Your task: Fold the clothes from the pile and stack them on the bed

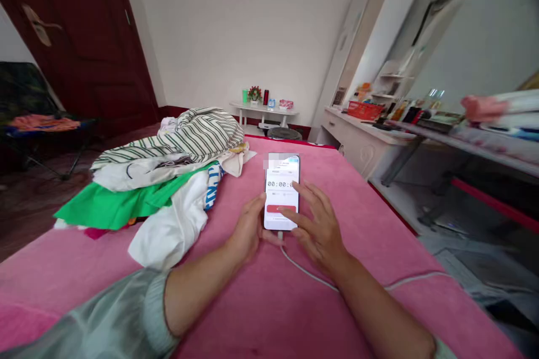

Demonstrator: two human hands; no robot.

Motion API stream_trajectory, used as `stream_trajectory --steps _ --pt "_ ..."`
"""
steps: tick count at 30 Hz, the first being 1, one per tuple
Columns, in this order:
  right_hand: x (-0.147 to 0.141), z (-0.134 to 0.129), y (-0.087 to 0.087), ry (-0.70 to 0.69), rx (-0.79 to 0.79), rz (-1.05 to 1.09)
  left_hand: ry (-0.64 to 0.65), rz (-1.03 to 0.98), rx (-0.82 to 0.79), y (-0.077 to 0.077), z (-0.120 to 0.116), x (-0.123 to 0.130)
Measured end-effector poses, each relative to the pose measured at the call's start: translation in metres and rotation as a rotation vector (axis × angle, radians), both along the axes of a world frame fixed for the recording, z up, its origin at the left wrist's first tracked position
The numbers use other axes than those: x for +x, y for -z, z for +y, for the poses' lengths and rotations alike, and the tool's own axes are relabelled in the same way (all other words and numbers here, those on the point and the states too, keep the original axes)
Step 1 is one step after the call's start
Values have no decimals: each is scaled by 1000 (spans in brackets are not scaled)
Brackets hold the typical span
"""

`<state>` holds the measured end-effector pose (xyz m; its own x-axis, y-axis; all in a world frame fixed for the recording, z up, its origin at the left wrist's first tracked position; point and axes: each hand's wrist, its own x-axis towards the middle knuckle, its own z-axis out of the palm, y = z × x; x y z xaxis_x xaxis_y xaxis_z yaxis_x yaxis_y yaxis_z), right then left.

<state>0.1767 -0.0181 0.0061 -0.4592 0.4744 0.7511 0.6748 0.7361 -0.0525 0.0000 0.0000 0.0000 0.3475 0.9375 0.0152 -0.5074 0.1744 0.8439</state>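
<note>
Pink cover point(357, 190): far edge near frame center, right edge slants to lower right. Clothes pile point(181, 162) takes up center left; bare room right of the phone, bar the white cable point(309, 274) at lower right. Phone point(281, 193) mid-frame, upright, lit: zeroed timer digits, red button. Left hand point(248, 230) fingers grip it; right hand point(322, 224) fingers spread over screen, contact hard to confirm.

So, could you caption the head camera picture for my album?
Left hand holding a phone, right hand at its screen, near clothes heaped on pink fabric.
</note>
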Motion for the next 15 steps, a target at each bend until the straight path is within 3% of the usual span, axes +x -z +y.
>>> stream_trajectory --steps 15 --pt "-1 -3 -2 12 -19 23 -8 -22 9 0 -1 1"
